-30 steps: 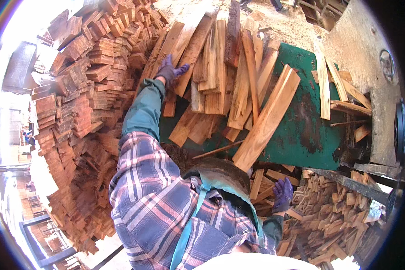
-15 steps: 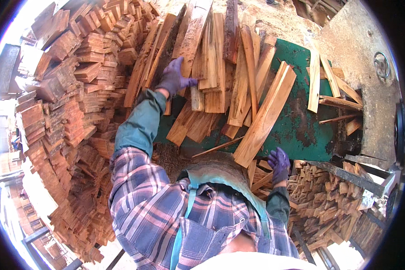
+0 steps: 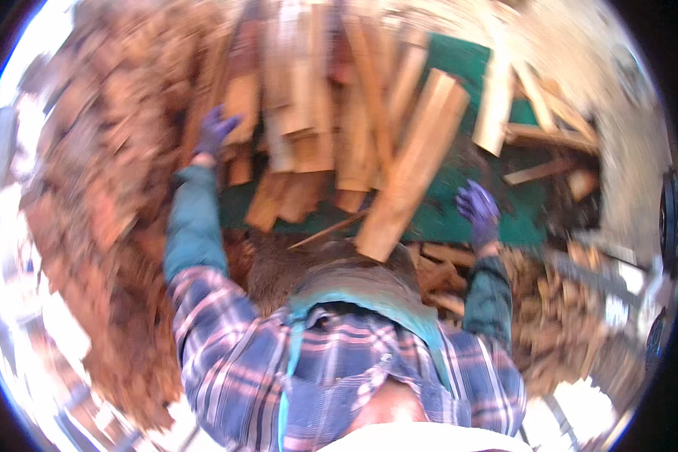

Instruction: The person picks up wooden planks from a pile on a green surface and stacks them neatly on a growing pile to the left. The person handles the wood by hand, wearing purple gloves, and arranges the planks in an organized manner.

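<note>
Boards (image 3: 301, 105) lie in a loose heap across the left and middle of a green tabletop (image 3: 456, 56), most with their near ends turned toward the wearer. The left hand (image 3: 215, 134), in a purple glove, is at the heap's left side with the arm stretched out; its fingers are spread and grasp nothing. Motion blur softens this part of the view, so I cannot tell whether the palm rests on the wood or is just above it. The right hand (image 3: 479, 209), gloved alike, is over the near right part of the tabletop, fingers parted and clear of any wood.

Between the hands, one broad plank (image 3: 413, 166) slants from upper right to lower left, its near end at the tabletop's near edge, close to the teal-edged apron (image 3: 369, 297). A thin stick (image 3: 328, 230) lies left of that end. Pale slats (image 3: 497, 105) lie at the far right, near a few short pieces. A tall stack of cut wood (image 3: 90, 143) fills the left side, and a pile of offcuts (image 3: 565, 316) is below the tabletop at right. The wearer has on a plaid shirt (image 3: 233, 331) with teal oversleeves (image 3: 192, 226).
</note>
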`<act>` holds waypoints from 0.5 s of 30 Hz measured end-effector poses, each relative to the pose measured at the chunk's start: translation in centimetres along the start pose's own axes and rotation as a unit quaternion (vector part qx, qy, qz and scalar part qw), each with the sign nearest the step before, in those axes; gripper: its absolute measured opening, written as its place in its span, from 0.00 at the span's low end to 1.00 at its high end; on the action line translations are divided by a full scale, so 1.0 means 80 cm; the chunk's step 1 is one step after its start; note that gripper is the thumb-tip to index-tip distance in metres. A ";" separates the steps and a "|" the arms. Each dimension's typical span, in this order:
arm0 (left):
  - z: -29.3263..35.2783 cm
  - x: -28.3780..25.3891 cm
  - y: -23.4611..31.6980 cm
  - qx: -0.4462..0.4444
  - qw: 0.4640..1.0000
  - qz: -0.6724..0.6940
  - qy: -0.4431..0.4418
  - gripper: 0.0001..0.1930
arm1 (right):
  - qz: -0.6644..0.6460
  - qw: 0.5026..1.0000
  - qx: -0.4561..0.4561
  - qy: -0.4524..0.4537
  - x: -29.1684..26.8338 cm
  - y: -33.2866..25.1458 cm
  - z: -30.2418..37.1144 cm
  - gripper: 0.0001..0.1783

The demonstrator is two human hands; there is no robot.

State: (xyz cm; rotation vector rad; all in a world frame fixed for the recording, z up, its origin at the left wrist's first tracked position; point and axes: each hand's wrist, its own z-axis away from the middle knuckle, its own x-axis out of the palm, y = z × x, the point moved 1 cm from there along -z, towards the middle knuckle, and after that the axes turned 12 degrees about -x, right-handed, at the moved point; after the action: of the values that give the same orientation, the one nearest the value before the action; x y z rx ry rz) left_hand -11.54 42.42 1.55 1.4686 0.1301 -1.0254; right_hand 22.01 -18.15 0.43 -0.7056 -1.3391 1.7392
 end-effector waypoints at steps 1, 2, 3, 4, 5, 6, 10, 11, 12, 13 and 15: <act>-0.005 0.000 0.005 -0.035 0.999 -0.019 -0.008 0.21 | 0.010 1.000 -0.014 0.014 -0.017 0.003 -0.015 0.27; -0.012 0.002 0.015 -0.058 0.998 -0.016 -0.033 0.19 | -0.011 0.998 -0.034 0.051 -0.032 0.007 -0.028 0.28; -0.004 0.000 0.026 -0.120 0.992 0.013 0.025 0.22 | 0.049 0.994 -0.057 0.077 -0.048 0.009 -0.049 0.28; 0.003 -0.001 0.045 -0.115 0.983 -0.094 0.109 0.25 | 0.107 0.987 -0.058 0.110 -0.055 0.012 -0.072 0.28; 0.016 0.005 0.069 -0.109 0.961 -0.173 0.186 0.23 | 0.114 0.978 -0.108 0.134 -0.061 0.012 -0.095 0.31; 0.031 0.020 0.097 -0.002 0.962 -0.181 0.203 0.22 | 0.113 0.973 -0.140 0.144 -0.061 0.011 -0.121 0.34; 0.131 0.140 0.207 0.190 0.977 -0.047 0.087 0.19 | 0.346 0.912 -0.126 0.183 -0.035 0.002 -0.232 0.52; 0.169 0.176 0.222 0.178 0.984 -0.031 0.000 0.19 | 0.397 0.890 -0.118 0.191 -0.008 0.010 -0.250 0.54; 0.198 0.213 0.234 0.197 0.973 -0.079 -0.093 0.20 | 0.451 0.855 -0.122 0.223 0.017 0.018 -0.263 0.56; 0.240 0.249 0.237 0.209 0.962 -0.100 -0.145 0.24 | 0.504 0.818 -0.185 0.205 0.038 0.032 -0.262 0.55; 0.308 0.295 0.226 0.102 0.960 -0.158 -0.207 0.39 | 0.551 0.804 -0.116 0.190 0.068 0.054 -0.267 0.48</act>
State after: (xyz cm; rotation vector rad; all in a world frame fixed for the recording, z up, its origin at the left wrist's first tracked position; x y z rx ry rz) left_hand 1.50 6.19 4.21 1.4092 -0.0457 -1.6274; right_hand 35.49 -3.20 -9.46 -2.1634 -0.8580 2.0644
